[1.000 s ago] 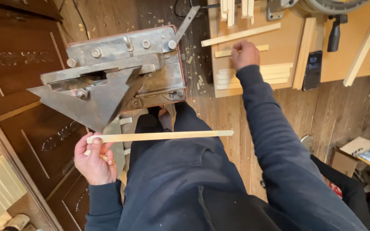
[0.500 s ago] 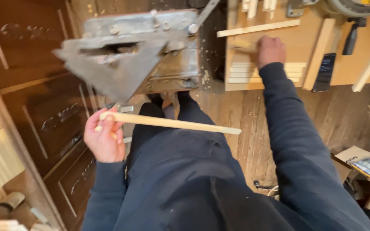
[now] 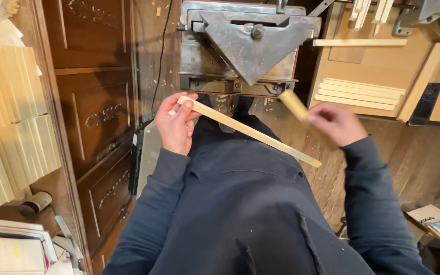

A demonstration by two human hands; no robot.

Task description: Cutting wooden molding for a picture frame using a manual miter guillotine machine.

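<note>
My left hand (image 3: 175,124) grips one end of a long thin wooden strip (image 3: 250,132) that slants down to the right across my lap. A second pale wooden strip (image 3: 294,104), blurred by motion, is in my right hand (image 3: 336,122) and points up-left toward the machine. Straight ahead stands a grey metal cutting machine (image 3: 248,48) with a triangular head. I am in dark blue work clothes.
A light wooden bench (image 3: 383,66) at the right carries stacked strips (image 3: 360,94), loose strips and a black tool. Dark carved wooden panels (image 3: 100,122) stand at the left beside stacks of pale blocks (image 3: 11,127). Wood chips lie on the plank floor.
My right hand left the bench at the right and came back toward my lap with a second strip. The view swung so the machine sits straight ahead.
</note>
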